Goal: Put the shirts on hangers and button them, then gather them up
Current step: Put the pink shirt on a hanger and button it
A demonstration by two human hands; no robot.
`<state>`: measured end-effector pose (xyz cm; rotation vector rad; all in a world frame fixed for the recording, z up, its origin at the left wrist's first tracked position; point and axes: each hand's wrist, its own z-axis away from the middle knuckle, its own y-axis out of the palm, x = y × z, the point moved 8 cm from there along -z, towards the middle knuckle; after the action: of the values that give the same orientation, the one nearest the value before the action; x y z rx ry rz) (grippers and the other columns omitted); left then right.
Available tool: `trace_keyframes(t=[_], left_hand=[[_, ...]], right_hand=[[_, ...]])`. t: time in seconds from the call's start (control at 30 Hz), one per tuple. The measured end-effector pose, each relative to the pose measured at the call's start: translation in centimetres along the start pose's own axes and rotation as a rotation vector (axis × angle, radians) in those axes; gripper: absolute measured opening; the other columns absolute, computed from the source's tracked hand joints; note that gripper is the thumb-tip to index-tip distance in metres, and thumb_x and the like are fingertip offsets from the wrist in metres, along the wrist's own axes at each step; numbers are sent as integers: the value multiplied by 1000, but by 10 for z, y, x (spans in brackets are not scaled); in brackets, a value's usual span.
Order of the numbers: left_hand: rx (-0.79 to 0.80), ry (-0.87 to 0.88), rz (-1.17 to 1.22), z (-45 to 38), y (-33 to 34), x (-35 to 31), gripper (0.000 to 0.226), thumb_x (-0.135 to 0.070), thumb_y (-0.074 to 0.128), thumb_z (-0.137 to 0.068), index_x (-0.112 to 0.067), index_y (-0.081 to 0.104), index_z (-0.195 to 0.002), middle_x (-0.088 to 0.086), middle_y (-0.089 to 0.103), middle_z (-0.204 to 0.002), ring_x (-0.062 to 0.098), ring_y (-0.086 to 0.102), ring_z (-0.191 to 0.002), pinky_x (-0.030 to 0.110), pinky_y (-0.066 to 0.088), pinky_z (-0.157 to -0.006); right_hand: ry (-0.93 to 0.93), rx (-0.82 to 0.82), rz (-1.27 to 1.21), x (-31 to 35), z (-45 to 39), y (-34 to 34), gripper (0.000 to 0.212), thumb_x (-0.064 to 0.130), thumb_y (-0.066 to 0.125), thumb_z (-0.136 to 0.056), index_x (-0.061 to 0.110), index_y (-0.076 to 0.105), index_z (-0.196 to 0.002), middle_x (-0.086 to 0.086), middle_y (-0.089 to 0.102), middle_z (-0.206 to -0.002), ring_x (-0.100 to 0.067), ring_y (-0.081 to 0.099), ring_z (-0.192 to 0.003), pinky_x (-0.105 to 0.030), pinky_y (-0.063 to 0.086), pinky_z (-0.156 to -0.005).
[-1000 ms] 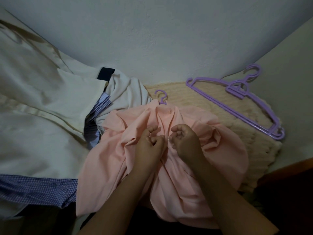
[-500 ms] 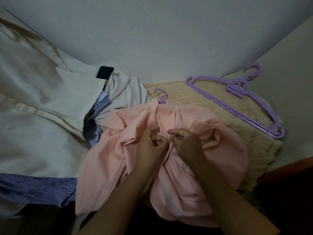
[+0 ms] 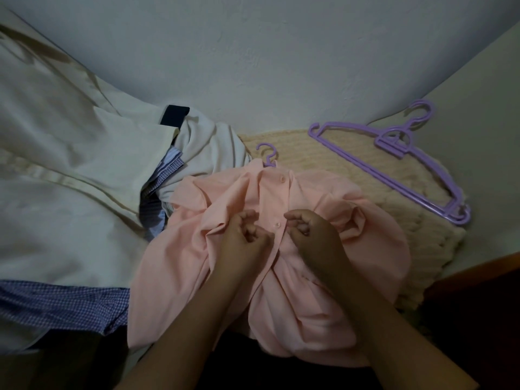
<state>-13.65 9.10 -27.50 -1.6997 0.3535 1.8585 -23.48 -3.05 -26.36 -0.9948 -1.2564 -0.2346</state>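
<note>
A pink shirt (image 3: 365, 249) lies crumpled in front of me on a purple hanger, whose hook (image 3: 267, 154) pokes out at the collar. Two small pink buttons show on its front placket, one near the collar and one between my hands. My left hand (image 3: 244, 237) pinches the left edge of the placket. My right hand (image 3: 312, 232) pinches the right edge, close beside it. A spare purple hanger (image 3: 394, 167) lies empty to the right.
A cream knitted blanket (image 3: 351, 175) lies under the pink shirt and the spare hanger. Cream shirts (image 3: 70, 192) and a blue checked shirt (image 3: 56, 305) are piled at the left. A pale wall rises behind. A dark wooden edge (image 3: 478, 271) shows at the right.
My hands have drawn slightly apart along the placket. A second button now shows between them, and the shirt front lies flatter near the collar.
</note>
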Motion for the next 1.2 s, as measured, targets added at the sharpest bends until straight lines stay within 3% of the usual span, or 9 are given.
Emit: trace_keyframes(t=[0.17,0.33,0.4,0.5,0.67,0.77,0.87,0.97,1.2], left_hand=[[85,129,-348,26,-11,13,33,-17,67,-80,-37,52,-101,-8,66,-80,3,62,-71,22,51,-71],[220,159,-592,35,-10,34,58,-26,76,-73,-34,47,-124,-15,60,-90,2,59,-81,33,52,-80],[178,166,-600,37,-14,32,54,-26,71,-77,-34,46,-124,-16,60,-90,4,60,-83,31,51,-79],[98,143,-615,40,-20,28,43,-26,65,-83,-36,45,-120,-17,60,-84,7,57,-77,24,41,-66],[-41,-72,-226,42,-36,27,36,-9,65,-81,-28,51,-109,-5,66,-75,1,58,-59,9,43,-62],[-13,-245,38,48,-30,40,39,-9,71,-76,-25,57,-109,3,68,-72,13,62,-64,34,54,-76],[17,-297,59,55,-23,42,43,-22,76,-70,-27,59,-109,2,69,-69,12,63,-60,31,56,-68],[26,-301,143,62,-17,39,34,-9,69,-82,-20,58,-113,3,69,-77,8,60,-55,20,51,-54],[-2,-280,190,65,-19,36,32,-10,69,-84,-20,59,-113,3,70,-81,8,61,-58,21,53,-57]], right_hand=[[-123,84,167,-3,35,-11,19,5,63,-82,19,69,-94,19,55,-79,10,53,-74,0,35,-70],[-136,244,360,-27,61,-6,21,14,69,-80,20,68,-100,17,54,-85,-2,49,-79,-16,39,-79],[-142,220,407,-32,63,-7,22,14,67,-81,20,68,-102,9,61,-94,-4,50,-87,-24,44,-86],[-102,180,379,-31,63,-10,22,11,60,-85,18,67,-105,5,64,-101,-2,50,-91,-18,39,-87],[114,70,57,-23,63,-16,17,6,64,-83,21,66,-92,12,60,-80,-2,55,-73,-7,38,-69],[226,56,-170,-17,67,-5,19,3,65,-81,21,64,-83,6,62,-70,-9,57,-62,-25,48,-67],[278,68,-285,-9,73,10,23,0,66,-80,22,62,-75,1,59,-62,-7,56,-50,-24,49,-53],[301,74,-329,-6,77,19,22,0,68,-80,20,61,-74,1,60,-59,-5,54,-44,-21,47,-47],[311,14,-314,-7,80,13,22,3,71,-79,20,60,-71,5,59,-53,-9,55,-44,-21,47,-47]])
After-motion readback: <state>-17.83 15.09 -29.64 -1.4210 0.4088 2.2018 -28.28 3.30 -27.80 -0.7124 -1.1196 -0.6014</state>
